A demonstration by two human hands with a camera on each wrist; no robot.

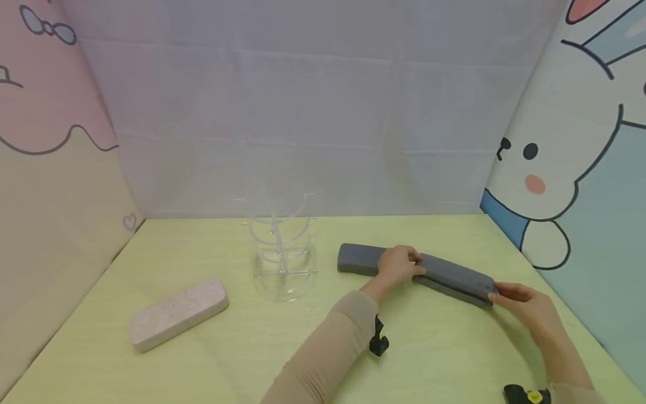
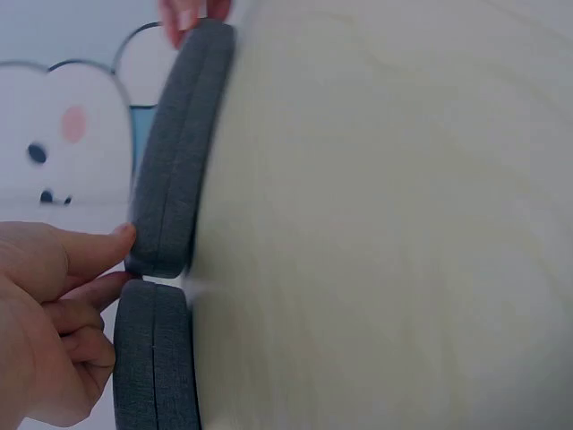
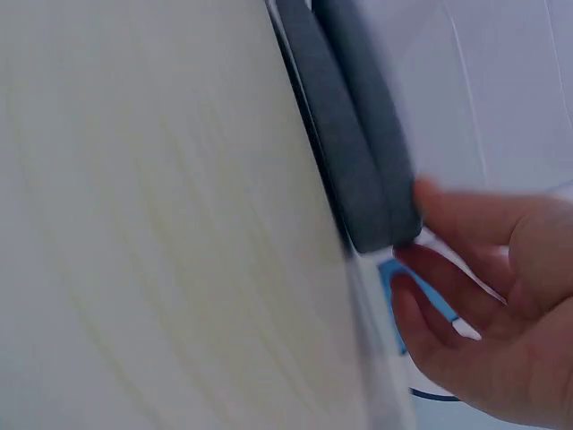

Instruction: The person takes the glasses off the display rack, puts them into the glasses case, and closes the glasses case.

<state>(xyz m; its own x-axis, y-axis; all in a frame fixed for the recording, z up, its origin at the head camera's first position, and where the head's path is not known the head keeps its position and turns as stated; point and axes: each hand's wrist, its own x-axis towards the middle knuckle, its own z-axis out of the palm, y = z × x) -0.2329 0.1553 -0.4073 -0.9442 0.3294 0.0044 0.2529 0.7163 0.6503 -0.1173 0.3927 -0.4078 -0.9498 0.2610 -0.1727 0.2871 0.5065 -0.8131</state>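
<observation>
Two long grey fabric-covered cases, like glasses cases, lie nearly end to end on the table: a left case [image 1: 355, 259] and a right case [image 1: 456, 276]. My left hand [image 1: 397, 264] reaches over where they meet; its thumb and a finger hold the left end of the right case. In the left wrist view, the curled fingers of that hand [image 2: 54, 313] are beside the other case [image 2: 152, 358]. My right hand [image 1: 535, 311] pinches the far right end of the right case. A seam runs along its side [image 3: 358, 134], its halves slightly parted toward one end in the right wrist view.
A pale pinkish-beige rounded case [image 1: 176, 315] lies at the left of the table [image 1: 242, 348]. Behind it, toward the middle, stands a clear tiered stand [image 1: 282, 269] with curved arms. Printed cartoon panels [image 1: 570, 168] flank both sides, and a white sheet [image 1: 313, 112] hangs behind.
</observation>
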